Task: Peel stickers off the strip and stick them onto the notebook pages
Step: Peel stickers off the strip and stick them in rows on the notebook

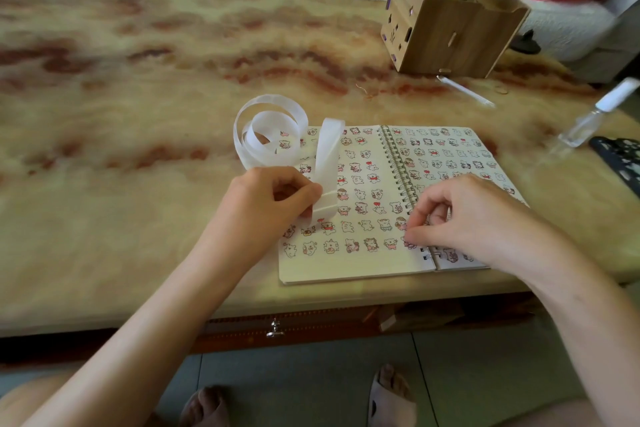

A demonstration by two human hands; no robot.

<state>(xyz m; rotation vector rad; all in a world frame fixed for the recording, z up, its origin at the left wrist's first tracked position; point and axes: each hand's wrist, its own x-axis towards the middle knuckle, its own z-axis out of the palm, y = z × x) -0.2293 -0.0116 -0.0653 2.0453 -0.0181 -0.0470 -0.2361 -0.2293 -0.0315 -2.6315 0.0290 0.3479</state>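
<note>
My tabletop is glossy stone, cream with red-brown veins, and a drawer with a small metal pull sits under its near edge. Below it are grey floor tiles and my feet in slippers. At the far right stands a wooden pen holder stuffed with pens. Nearer, at the right edge, a clear spray bottle lies tilted beside a dark patterned object.

The notebook lies open and flat near the front edge. Its wire spiral runs far to near, slanting a little rightward as it comes toward me. Rows of small bear stickers cover both pages.

The white strip curls in loose coils at the notebook's far left corner, then arches up and drops in a straight run over the left page, its long axis far to near. My left grip pinches that near end between thumb and curled fingers.

My right grip is curled, fingertips down on the paper beside the spiral's near end. I cannot tell whether it has a sticker.
</note>
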